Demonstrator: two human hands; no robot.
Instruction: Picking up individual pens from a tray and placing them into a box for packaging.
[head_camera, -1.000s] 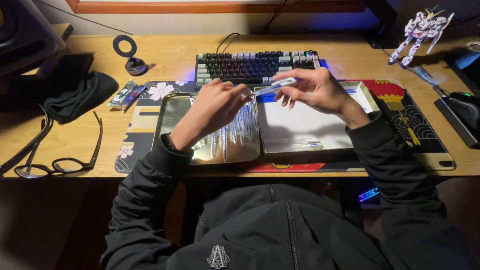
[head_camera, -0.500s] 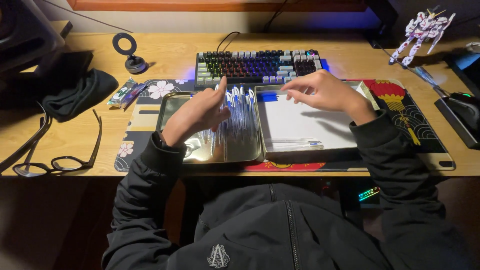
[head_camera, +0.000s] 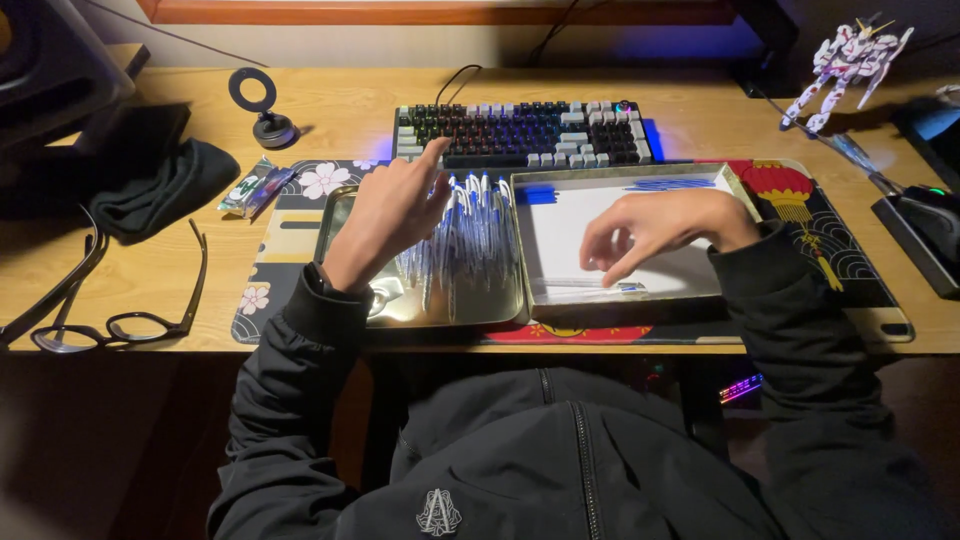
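- Pens (head_camera: 462, 240) — slim, blue-and-white, long axes running toward the keyboard (head_camera: 520, 133) — fill a shiny metal tray (head_camera: 345, 215).
- Left hand (head_camera: 390, 215) rests on them, index finger extended, gripping nothing.
- Right hand (head_camera: 655, 228), fingers curled loosely, hovers over white box (head_camera: 560, 225), empty.

You look down on a dim, warm-lit scene. Light falls from above onto the wooden desk (head_camera: 330, 120), brightest at the far middle; the near edge and your dark jacket (head_camera: 560, 450) sink into shadow. Blue glow spills beside the keyboard (head_camera: 520, 132). The metal tray (head_camera: 345, 215) throws soft glare. Your left hand (head_camera: 385, 215) is slightly blurred. The far corners darken and bend outward.
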